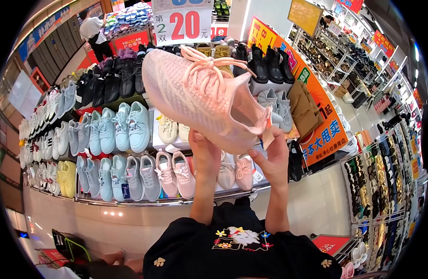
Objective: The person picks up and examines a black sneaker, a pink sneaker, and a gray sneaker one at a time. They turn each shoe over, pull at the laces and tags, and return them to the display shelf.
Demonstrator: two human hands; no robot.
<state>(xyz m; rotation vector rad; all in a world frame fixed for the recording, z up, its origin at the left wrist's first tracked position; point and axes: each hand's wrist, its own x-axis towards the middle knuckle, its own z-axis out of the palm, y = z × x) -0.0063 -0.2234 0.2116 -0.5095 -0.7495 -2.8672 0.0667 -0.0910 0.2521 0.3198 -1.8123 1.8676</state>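
Observation:
A pink knit sneaker [195, 95] with peach laces is held up in front of me, its toe toward the upper left and its heel toward the lower right. From below, my left hand [205, 148] is closed on its side; the fingers are mostly hidden behind the shoe. My right hand [273, 156] grips it at the heel, thumb near the sole. A small tag [268, 136] shows at the heel beside my right fingers. Beneath my hands, a matching pink shoe [243, 171] sits on the display.
A tiered shoe display [144, 201] fills the space ahead, with light blue sneakers [138, 128] and black boots [272, 65]. A price sign [182, 23] stands behind the held shoe. An orange banner [323, 123] borders the right. A person [91, 32] stands at the far left.

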